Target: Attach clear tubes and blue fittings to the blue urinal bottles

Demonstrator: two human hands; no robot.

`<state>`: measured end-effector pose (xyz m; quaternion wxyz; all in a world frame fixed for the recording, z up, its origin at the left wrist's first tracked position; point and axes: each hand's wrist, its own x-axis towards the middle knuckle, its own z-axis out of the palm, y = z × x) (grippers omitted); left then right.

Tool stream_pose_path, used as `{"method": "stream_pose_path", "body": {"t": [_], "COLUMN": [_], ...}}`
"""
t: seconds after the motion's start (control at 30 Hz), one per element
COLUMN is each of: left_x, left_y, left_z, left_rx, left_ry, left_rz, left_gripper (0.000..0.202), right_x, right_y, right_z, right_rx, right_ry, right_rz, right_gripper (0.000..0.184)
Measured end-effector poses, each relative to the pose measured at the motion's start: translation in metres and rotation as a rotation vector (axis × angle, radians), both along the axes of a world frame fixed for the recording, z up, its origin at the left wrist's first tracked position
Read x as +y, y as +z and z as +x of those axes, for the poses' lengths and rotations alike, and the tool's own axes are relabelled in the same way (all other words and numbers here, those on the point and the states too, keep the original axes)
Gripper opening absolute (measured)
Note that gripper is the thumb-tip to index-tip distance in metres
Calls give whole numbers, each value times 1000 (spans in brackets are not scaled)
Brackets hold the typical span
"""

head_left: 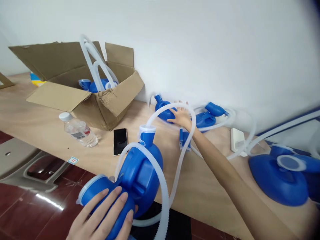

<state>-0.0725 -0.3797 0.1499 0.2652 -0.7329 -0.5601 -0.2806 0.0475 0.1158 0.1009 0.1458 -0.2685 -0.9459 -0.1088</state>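
My left hand point(102, 213) wraps around the lower end of a blue plastic bottle point(140, 170) close to me, its fingers spread on the blue body. A white ribbed hose point(163, 190) loops from this bottle's white-rimmed neck. My right hand point(181, 117) reaches across the wooden table point(200, 176), open, fingertips by a second blue bottle point(162, 110). A third blue bottle point(206, 117) lies just right of that hand, and a small blue part point(184, 140) stands below it. A larger blue bottle point(277, 180) lies at the right.
An open cardboard box point(110, 103) holds another blue bottle point(97, 86) with white hose rising out. A water bottle point(78, 130) and a black phone point(120, 141) lie on the table. A white rectangular device point(237, 139) lies near the wall point(225, 50). Beyond the table edge is a red floor point(32, 213).
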Motion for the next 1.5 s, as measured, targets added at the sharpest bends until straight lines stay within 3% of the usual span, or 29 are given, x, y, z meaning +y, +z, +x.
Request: {"method": "stream_pose_path", "body": {"t": [0.07, 0.13, 0.23, 0.3, 0.37, 0.43, 0.57, 0.67, 0.8, 0.93, 1.03, 1.1, 1.3, 1.4, 1.5], "left_x": [7, 13, 26, 41, 63, 87, 130, 150, 165, 176, 179, 178, 183, 192, 200], "left_y": [0, -2, -5, -8, -12, -16, -27, -38, -53, -59, -60, -60, -60, -62, -66], "left_z": [1, -1, -9, -14, -18, -18, -9, -1, 1, -6, -6, -2, 9, 10, 13], "left_rx": [-10, -15, 27, 56, 94, 139, 183, 189, 173, 64, -24, -64, -21, -49, -99], "left_ry": [-15, -92, -261, -368, -472, -562, -666, -716, -757, -722, -657, -633, -536, -482, -433], "left_rz": [97, 104, 42, 48, 66, 61, 21, 21, 15, -37, -114, -119, -64, -69, -74], "left_gripper": [22, 19, 19, 17, 17, 19, 24, 29, 43, 69, 82, 79, 58, 57, 59], "right_x": [-33, -73, -144, -195, -243, -283, -333, -344, -328, -294, -269, -255, -232, -230, -229], "right_y": [3, -5, -29, -46, -56, -59, -50, -35, -12, 7, 14, 13, 0, -2, -1], "right_z": [50, 116, 218, 271, 304, 319, 314, 291, 249, 213, 193, 180, 160, 164, 171], "right_rx": [212, 442, 1004, 1323, 1379, 1344, 1188, 1000, 683, 335, 156, 103, 133, 149, 171], "right_ry": [17, -5, -254, -307, -395, -514, -629, -558, -269, -100, 42, 107, 87, 84, 70], "right_rz": [-190, -506, -854, -968, -993, -907, -694, -528, -268, -112, -114, -137, -264, -260, -257], "right_gripper": [66, 56, 48, 52, 48, 46, 44, 40, 47, 65, 89, 96, 76, 57, 57]}}
